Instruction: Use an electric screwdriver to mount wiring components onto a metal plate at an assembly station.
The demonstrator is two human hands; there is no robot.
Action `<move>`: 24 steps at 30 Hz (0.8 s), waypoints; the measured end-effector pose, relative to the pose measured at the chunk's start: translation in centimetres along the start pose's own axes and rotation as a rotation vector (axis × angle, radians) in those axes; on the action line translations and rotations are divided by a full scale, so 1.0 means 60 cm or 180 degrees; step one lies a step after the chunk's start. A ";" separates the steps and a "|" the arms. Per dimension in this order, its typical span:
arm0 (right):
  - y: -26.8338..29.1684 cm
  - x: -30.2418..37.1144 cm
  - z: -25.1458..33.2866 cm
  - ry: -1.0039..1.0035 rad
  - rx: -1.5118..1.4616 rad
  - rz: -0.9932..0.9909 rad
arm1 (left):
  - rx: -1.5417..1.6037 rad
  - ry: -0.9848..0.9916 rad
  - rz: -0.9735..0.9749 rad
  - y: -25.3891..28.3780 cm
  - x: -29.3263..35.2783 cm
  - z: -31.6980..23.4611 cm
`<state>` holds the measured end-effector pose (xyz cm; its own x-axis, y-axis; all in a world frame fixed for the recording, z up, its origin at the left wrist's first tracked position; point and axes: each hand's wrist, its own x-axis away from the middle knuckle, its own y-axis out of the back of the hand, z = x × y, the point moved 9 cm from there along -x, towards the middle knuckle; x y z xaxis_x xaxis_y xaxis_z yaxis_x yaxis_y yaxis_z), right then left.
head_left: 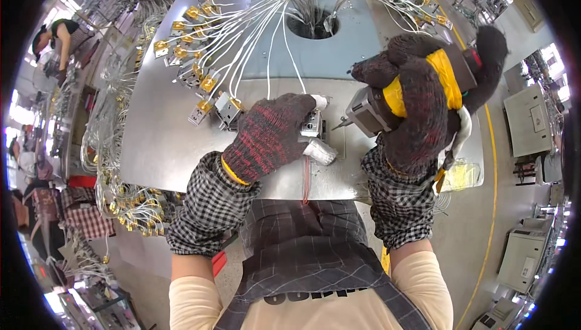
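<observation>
The person's left hand (272,133), in a dark knitted glove with white fingertips, holds a small metal block (311,125); its thumb and a finger are parted only by the width of this block, which sits between them above the metal table (157,157). To the right of this grip, the right hand (419,97), also gloved, is closed around the body of a power tool (367,114), which is wrapped with yellow tape (445,79). The thin bit (342,125) of the tool points left, to the held block, and is near it; whether they touch, one cannot tell surely.

Just left of the left grip lie other metal blocks (228,111). Beyond the grip, white wires (251,33) come out of a round hole (313,27). Below it, a reddish wire (306,178) runs toward the person.
</observation>
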<state>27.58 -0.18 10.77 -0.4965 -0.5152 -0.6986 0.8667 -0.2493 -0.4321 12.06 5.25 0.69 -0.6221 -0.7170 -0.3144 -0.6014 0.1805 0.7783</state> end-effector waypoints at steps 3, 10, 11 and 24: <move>0.001 -0.001 -0.005 -0.0371 0.0128 0.0127 | -0.0132 0.0147 0.0132 -0.002 -0.007 0.002; -0.019 -0.006 0.004 -0.0459 -0.0722 0.0082 | -0.0112 0.0389 0.0376 -0.003 -0.016 -0.016; -0.018 -0.006 0.002 -0.0425 -0.0715 0.0100 | -0.0103 0.0400 0.0381 -0.009 -0.017 -0.014; 0.028 0.020 -0.023 -0.0228 -0.0749 0.0680 | -0.0856 0.0166 0.0095 0.020 0.009 -0.036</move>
<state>28.37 -0.10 8.46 -0.2928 -0.5940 -0.7493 0.9117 0.0627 -0.4060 12.07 3.64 2.62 -0.6067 -0.7490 -0.2663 -0.4242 0.0218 0.9053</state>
